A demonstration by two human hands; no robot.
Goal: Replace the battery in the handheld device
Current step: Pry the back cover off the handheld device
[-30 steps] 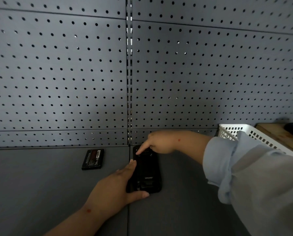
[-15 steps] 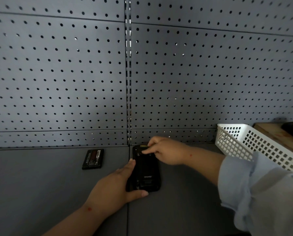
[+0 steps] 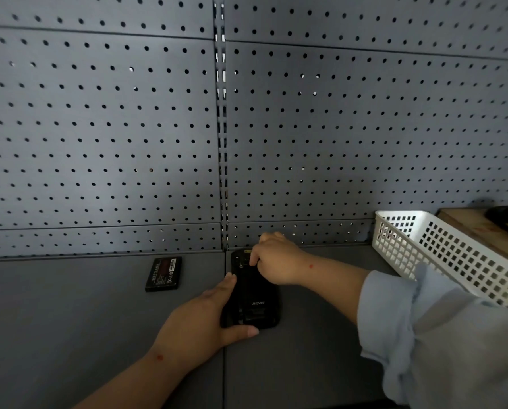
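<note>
Where the grey pegboard wall (image 3: 99,128) meets the desk (image 3: 54,335), the working area is bounded at the rear, and open desk surface is left to the front and left. At the right, room is limited by a white perforated basket (image 3: 441,249), which is set near the right forearm. The handheld device (image 3: 254,302) is laid back-up on the desk, its far end just beside the wall. It is steadied by the left hand (image 3: 199,323), whose fingers are spread along its left side with the thumb under its near end. The right hand (image 3: 276,261) is curled over the far end; whether anything is pinched there cannot be told. A loose battery (image 3: 164,274) is laid apart to the left. The rear cover appears fitted, so the exchange is judged either nearly complete or not yet opened.
</note>
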